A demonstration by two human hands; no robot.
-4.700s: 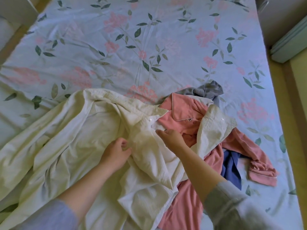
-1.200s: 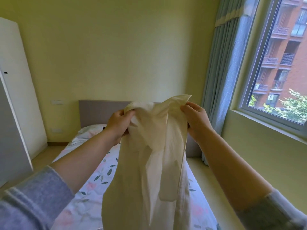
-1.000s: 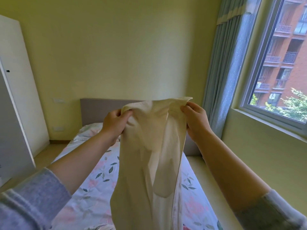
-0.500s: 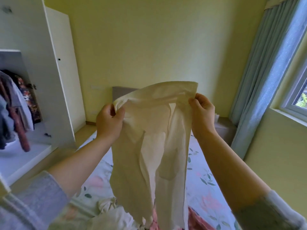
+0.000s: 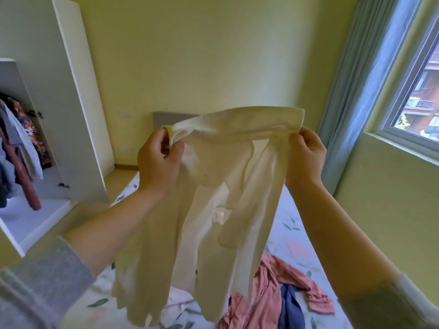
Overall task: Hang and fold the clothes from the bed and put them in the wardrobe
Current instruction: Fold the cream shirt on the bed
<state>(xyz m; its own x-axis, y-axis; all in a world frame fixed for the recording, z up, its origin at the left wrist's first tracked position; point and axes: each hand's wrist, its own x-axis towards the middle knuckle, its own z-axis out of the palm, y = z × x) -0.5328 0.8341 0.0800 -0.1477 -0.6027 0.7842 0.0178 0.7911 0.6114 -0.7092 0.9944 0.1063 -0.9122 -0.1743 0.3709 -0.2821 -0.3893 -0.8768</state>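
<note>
Shirt (image 5: pixel 213 210) up in both hands, needing to be squared

I am gripping the shirt by its top edge. My left hand (image 5: pixel 159 162) is curling round one bunched end and my right hand (image 5: pixel 304 157) is pinching the other. The cloth is hanging in the air between them, over the bed (image 5: pixel 297 233). It is drooping twisted, with one side folding across the other, so I am judging that I should be spreading my hands apart until the edge is running level. A light shake should be letting the sleeves drop free. I am also minding the hem, which is dangling close over the pink top (image 5: pixel 268 281) and blue garment (image 5: pixel 289 305). The wardrobe (image 5: pixel 71 115) is standing open at my left; I am seeing no free hanger
</note>
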